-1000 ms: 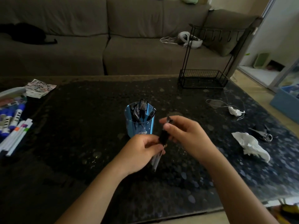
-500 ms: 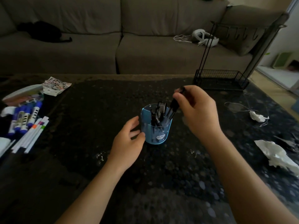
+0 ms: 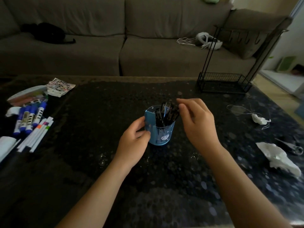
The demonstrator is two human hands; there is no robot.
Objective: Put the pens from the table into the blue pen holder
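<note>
The blue pen holder (image 3: 164, 134) stands upright in the middle of the dark table, with several black pens (image 3: 166, 114) sticking out of its top. My left hand (image 3: 134, 143) rests against the holder's left side, thumb and fingers touching its wall. Just right of the pen tops hovers my right hand (image 3: 197, 124), fingers loosely apart and nothing in them. More markers (image 3: 30, 118) and thin white pens (image 3: 37, 134) lie at the table's left edge.
A black wire rack (image 3: 225, 83) stands at the table's far right. Crumpled white tissues (image 3: 278, 157), a small white wad with string (image 3: 259, 120) and scissors (image 3: 291, 146) lie on the right. A sticker sheet (image 3: 60, 86) lies far left. A grey sofa (image 3: 131, 38) runs behind.
My right hand lowered a black pen into the holder and let it go. My left hand moved from the pen to the holder's left side.
</note>
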